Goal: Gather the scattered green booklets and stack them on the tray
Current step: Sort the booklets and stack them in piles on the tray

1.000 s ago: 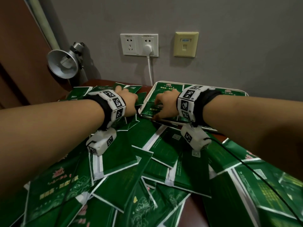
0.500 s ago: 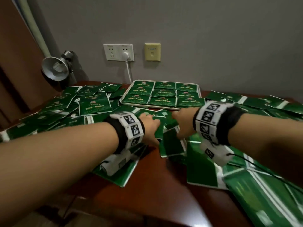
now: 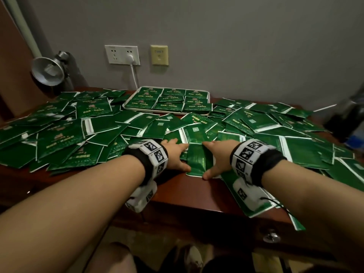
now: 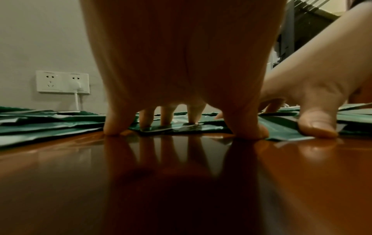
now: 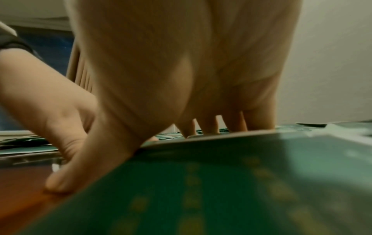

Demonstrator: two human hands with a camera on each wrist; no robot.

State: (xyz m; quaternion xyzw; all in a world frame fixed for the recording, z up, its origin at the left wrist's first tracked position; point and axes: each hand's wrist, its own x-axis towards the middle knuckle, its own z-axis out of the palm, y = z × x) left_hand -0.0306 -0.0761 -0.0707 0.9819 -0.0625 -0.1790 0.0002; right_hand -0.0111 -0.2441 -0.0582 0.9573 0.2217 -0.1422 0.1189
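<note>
Reddish-brown desk (image 3: 189, 194) against a grey wall, strewn with green booklets (image 3: 102, 123); the white tray (image 3: 207, 96), already holding a layer of them, sits at the far edge below the wall socket (image 3: 122, 54). On the near side of the tray, the left hand (image 3: 175, 154) and right hand (image 3: 218, 156) bracket one booklet (image 3: 198, 160), fingers spread with tips pressing down, nothing gripped yet. Gathering looks under way; next, probably, squeeze inward, lift, carry to the tray.

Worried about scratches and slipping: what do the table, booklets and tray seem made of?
Table: looks like lacquered reddish wood, mirror-glossy, reflecting the fingers.
Booklets: probably coated paper or foil-like film, with sheen and white edges.
Tray: pale rim, plastic or enamelled metal; cannot tell.
</note>
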